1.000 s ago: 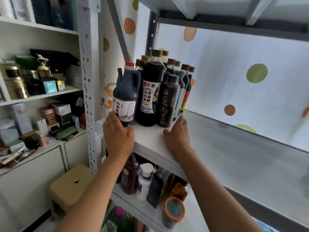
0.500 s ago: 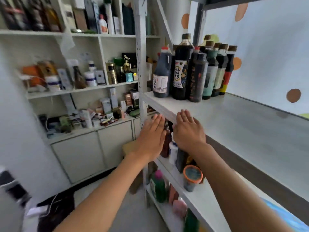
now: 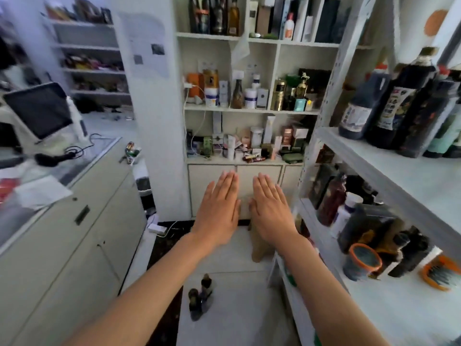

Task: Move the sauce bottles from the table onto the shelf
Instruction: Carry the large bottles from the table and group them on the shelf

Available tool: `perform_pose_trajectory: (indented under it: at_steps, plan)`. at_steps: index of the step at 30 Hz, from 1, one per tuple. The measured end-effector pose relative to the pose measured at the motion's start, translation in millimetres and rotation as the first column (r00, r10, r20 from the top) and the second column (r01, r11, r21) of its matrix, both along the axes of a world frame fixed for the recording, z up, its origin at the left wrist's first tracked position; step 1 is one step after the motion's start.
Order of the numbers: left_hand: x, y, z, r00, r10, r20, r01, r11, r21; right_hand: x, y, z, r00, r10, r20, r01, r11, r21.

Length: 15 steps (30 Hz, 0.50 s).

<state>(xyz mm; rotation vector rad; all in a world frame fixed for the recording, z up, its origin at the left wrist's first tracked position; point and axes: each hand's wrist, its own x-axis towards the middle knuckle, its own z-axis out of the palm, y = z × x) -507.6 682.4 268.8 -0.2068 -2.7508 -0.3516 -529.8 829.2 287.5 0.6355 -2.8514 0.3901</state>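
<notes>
The fingers (image 3: 228, 182) of both hands are lying straight and close together, palms down, and they are holding nothing. The left hand (image 3: 219, 208) and the right hand (image 3: 270, 208) are hanging side by side in the air, near each other but apart, away from the shelf (image 3: 389, 168). A moment ago both hands were resting at the front edge of this shelf, just beside the sauce bottles (image 3: 396, 101); now they are pulled back and the person is turning toward the room. The bottles are standing upright together at the left end of the shelf board, near its front edge. I think this batch is placed and the person is going back for more. Some small dark bottles (image 3: 200, 299) are standing on a low white surface below the arms, but they are blurred.
</notes>
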Motion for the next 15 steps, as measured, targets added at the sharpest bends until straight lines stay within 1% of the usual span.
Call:
perform_pose_trajectory:
  at_steps: [2, 5, 8, 13, 15]
  plan:
    - [29, -44, -10, 0.997, 0.068, -0.023, -0.067, 0.997, 0.023, 19, -46, -3, 0.996, 0.090, -0.010, -0.090, 0.996, -0.029]
    - [80, -110, -28, 0.984, 0.177, -0.037, -0.178, 0.984, -0.015, 50, -119, -9, 0.970, 0.241, -0.020, -0.241, 0.970, -0.041]
    - [137, -182, -48, 0.939, 0.344, -0.011, -0.344, 0.939, 0.003, 81, -207, -20, 0.927, 0.374, -0.012, -0.374, 0.926, -0.054]
    - [239, -300, -79, 0.809, 0.587, 0.027, -0.588, 0.806, 0.068, 153, -361, -41, 0.807, 0.590, 0.015, -0.588, 0.806, -0.068]
    - [280, -343, -90, 0.741, 0.671, 0.034, -0.670, 0.735, 0.100, 188, -418, -51, 0.736, 0.676, 0.035, -0.673, 0.736, -0.080]
